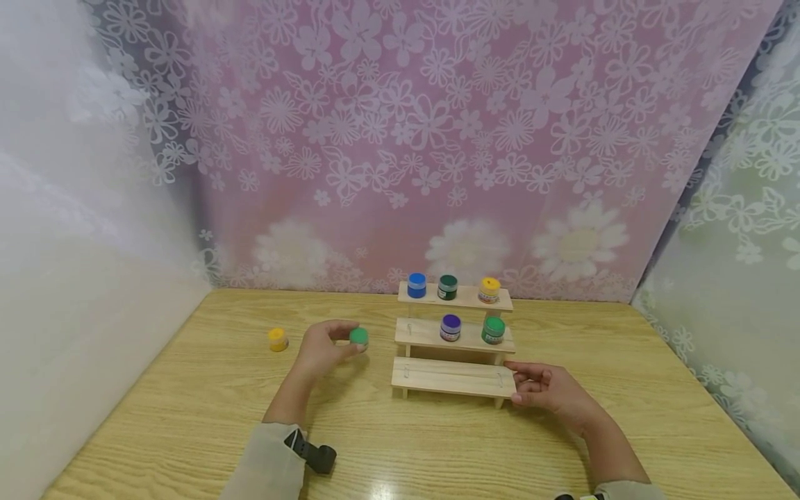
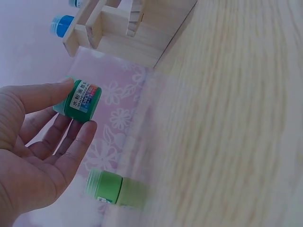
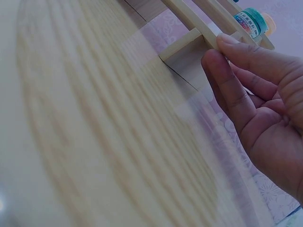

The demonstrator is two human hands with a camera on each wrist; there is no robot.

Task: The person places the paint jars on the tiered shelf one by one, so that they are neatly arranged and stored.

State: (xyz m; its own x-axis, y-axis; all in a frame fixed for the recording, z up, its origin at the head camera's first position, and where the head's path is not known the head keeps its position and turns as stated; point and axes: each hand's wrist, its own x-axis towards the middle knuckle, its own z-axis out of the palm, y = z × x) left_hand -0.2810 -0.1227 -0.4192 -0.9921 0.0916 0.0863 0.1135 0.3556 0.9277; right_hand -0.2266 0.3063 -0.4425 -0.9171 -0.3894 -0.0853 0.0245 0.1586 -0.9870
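Observation:
My left hand (image 1: pixel 325 349) holds a small green paint jar (image 2: pixel 83 100) between thumb and fingers, its printed label facing the left wrist camera. That jar is raised over the table, left of a three-tier wooden stand (image 1: pixel 453 378). With thumb and fingertips, my right hand (image 1: pixel 550 392) pinches the right end of the stand's lowest board. A purple jar (image 1: pixel 450 328) and a green jar (image 1: pixel 493 330) stand on the middle tier. The top tier bears a blue jar (image 1: pixel 417 285), a dark green jar (image 1: pixel 447 287) and a yellow jar (image 1: pixel 489 290).
Left of my left hand, another yellow jar (image 1: pixel 278 339) stands on the wooden table (image 1: pixel 206 417). A jar (image 2: pixel 108 186) below the hand in the left wrist view looks light green. Flowered cloth (image 1: pixel 400 139) hangs along the table's back edge.

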